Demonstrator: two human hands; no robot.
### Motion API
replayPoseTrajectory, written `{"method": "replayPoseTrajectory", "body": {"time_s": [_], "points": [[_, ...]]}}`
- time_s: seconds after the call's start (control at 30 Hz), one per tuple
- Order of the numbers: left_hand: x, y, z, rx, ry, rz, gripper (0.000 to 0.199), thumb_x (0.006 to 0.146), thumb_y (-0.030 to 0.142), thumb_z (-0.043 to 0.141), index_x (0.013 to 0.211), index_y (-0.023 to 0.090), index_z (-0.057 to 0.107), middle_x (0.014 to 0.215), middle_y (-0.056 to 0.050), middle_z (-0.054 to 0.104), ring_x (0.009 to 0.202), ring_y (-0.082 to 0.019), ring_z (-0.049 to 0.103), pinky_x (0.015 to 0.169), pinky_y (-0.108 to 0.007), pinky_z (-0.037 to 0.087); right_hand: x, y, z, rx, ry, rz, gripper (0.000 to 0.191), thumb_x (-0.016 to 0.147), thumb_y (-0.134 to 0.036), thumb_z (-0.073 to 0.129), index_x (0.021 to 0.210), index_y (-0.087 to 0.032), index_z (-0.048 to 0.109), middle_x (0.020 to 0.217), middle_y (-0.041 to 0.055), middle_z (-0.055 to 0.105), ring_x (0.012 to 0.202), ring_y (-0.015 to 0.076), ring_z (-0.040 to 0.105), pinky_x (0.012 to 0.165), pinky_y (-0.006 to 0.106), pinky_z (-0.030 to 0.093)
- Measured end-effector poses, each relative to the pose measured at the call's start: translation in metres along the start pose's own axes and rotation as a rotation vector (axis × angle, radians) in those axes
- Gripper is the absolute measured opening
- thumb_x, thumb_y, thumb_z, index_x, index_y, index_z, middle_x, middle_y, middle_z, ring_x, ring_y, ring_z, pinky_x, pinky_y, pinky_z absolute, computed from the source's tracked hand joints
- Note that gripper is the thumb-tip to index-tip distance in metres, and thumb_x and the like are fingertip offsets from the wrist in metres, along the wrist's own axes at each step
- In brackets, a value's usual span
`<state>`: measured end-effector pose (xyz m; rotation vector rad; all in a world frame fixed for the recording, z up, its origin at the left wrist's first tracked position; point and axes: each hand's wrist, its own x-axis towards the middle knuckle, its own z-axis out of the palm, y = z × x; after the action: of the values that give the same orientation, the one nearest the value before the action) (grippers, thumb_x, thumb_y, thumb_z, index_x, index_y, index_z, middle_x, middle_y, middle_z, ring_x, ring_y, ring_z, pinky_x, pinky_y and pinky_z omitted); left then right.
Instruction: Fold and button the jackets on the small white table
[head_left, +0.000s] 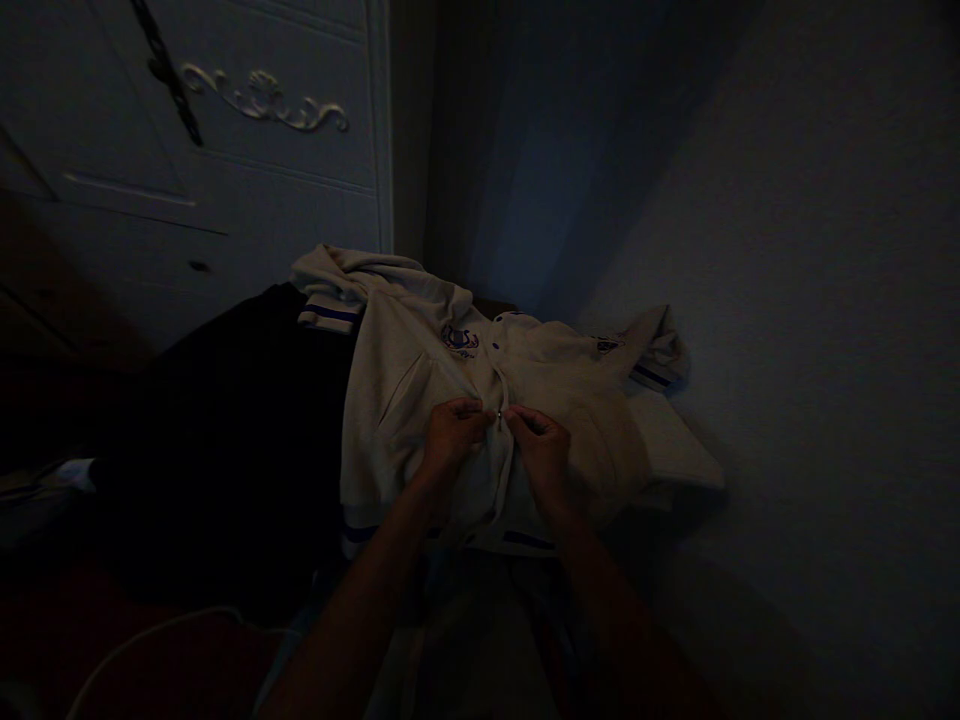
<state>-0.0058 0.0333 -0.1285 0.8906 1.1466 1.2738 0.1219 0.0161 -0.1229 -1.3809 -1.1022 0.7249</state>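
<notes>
A light jacket (397,400) lies spread out with its front upward, its cuffs and hem striped dark blue. On its chest are a dark embroidered crest (459,340) and a second, smaller emblem (609,344). At the middle of the front opening, my left hand (454,432) pinches the jacket's edge. Close beside it, my right hand (541,445) has its fingers pressed together at the same opening. Between the fingertips a small shiny zipper pull (499,414) shows, right at the right fingertips. Dim light hides the finer detail.
A white panelled door (300,170) with a dark handle (169,75) and scroll trim stands at the back left. Dark cloth (247,430) lies left of the jacket. A plain wall (810,300) rises on the right. A white cable (150,632) curves at lower left.
</notes>
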Motion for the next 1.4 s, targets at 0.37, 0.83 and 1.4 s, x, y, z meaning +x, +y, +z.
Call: {"method": "replayPoseTrajectory", "body": {"time_s": [0.37, 0.83, 1.4], "points": [[-0.001, 0.008, 0.000, -0.071, -0.021, -0.096, 0.027, 0.058, 0.022, 0.075, 0.080, 0.015, 0.061, 0.064, 0.000, 0.063, 0.051, -0.009, 0.056, 0.048, -0.019, 0.042, 0.047, -0.015, -0.044, -0.327, -0.636, -0.443, 0.031, 0.080, -0.037, 0.067, 0.107, -0.025, 0.076, 0.103, 0.0056, 0.075, 0.091, 0.0227, 0.070, 0.084, 0.036, 0.054], [0.002, 0.011, -0.005, -0.148, -0.086, -0.146, 0.026, 0.060, 0.015, 0.070, 0.080, 0.016, 0.054, 0.060, 0.003, 0.059, 0.046, -0.006, 0.050, 0.046, -0.017, 0.038, 0.096, -0.029, -0.026, -0.825, -0.965, -1.262, 0.031, 0.098, -0.023, 0.044, 0.105, -0.028, 0.074, 0.091, 0.0062, 0.068, 0.080, 0.0145, 0.058, 0.073, 0.026, 0.045], [0.006, 0.010, -0.005, -0.147, -0.089, -0.178, 0.025, 0.057, 0.005, 0.065, 0.076, 0.016, 0.053, 0.052, 0.006, 0.054, 0.042, -0.006, 0.046, 0.043, -0.018, 0.034, 0.092, 0.000, -0.025, -0.567, -0.864, -1.324, 0.026, 0.098, -0.022, 0.045, 0.098, -0.025, 0.071, 0.092, 0.0071, 0.072, 0.087, 0.0169, 0.064, 0.080, 0.033, 0.048]]}}
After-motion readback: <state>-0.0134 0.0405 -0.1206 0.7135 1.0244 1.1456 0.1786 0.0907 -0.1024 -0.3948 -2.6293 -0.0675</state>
